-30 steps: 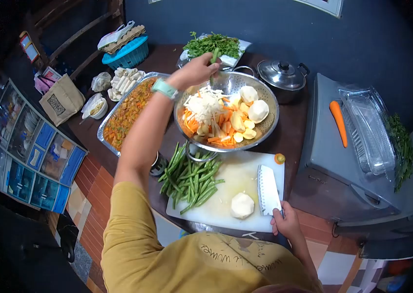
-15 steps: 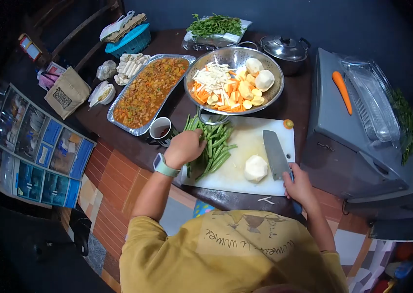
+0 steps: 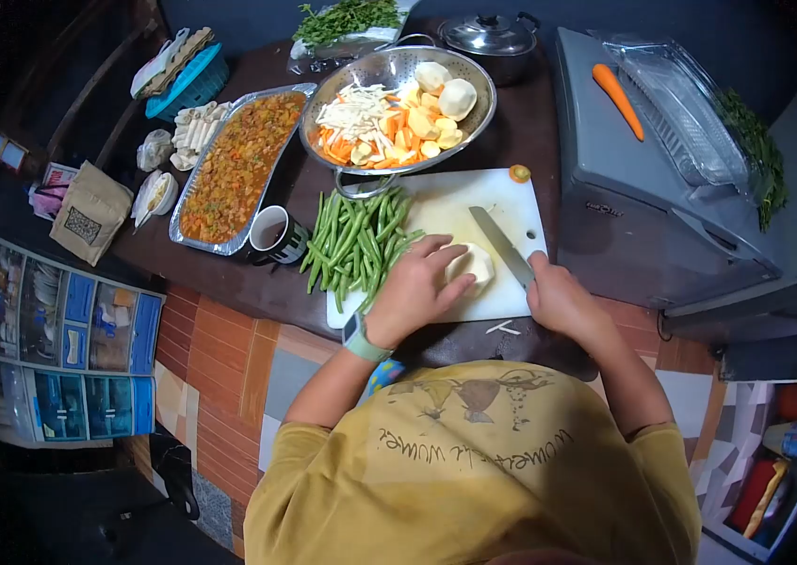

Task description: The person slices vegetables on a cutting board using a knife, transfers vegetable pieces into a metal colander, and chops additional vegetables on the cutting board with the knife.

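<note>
On the white cutting board lies a peeled, pale round root vegetable that looks like a jicama. My left hand is at its left side, fingers apart and partly over it; whether they touch it I cannot tell. My right hand grips the handle of a kitchen knife, its broad blade slanting up and left just beyond the vegetable. A pile of green beans covers the board's left part and spills past its edge. A carrot end sits at the board's far right corner.
Behind the board stands a steel colander of cut vegetables. To the left are a mug and a foil tray of stew. A lidded pot stands at the back; a carrot rests on the grey appliance at right.
My left hand has left the green beans and moved right to the peeled vegetable. The knife has shifted and now slants more. The beans lie more spread to the left, and the camera view has shifted.
</note>
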Demonstrator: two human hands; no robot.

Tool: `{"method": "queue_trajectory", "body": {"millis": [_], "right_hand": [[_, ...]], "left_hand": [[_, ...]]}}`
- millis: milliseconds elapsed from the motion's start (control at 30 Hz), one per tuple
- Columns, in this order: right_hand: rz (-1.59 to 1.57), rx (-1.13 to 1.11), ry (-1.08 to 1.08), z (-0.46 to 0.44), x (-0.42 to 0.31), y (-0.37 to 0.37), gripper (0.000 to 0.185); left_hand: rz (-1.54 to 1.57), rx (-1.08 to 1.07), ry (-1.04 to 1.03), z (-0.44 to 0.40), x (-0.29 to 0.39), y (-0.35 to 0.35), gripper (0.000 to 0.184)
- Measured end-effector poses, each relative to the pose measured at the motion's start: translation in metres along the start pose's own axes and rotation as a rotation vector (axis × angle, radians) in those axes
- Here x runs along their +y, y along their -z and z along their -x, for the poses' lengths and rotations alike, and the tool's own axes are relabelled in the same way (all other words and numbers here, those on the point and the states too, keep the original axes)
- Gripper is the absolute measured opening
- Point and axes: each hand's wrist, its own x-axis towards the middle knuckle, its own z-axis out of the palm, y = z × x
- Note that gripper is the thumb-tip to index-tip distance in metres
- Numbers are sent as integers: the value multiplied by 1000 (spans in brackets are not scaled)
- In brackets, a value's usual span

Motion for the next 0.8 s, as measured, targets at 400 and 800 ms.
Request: {"method": "queue_trajectory", "body": {"millis": [400,800], "right_hand": [[-287,-16,-22,-19,23,-6,26],[-252,301,127,-14,17,4,21]], "left_hand": [[-13,-355,-299,18,32,-40,29],[-213,-639,-499,31,23,-58,24]]}}
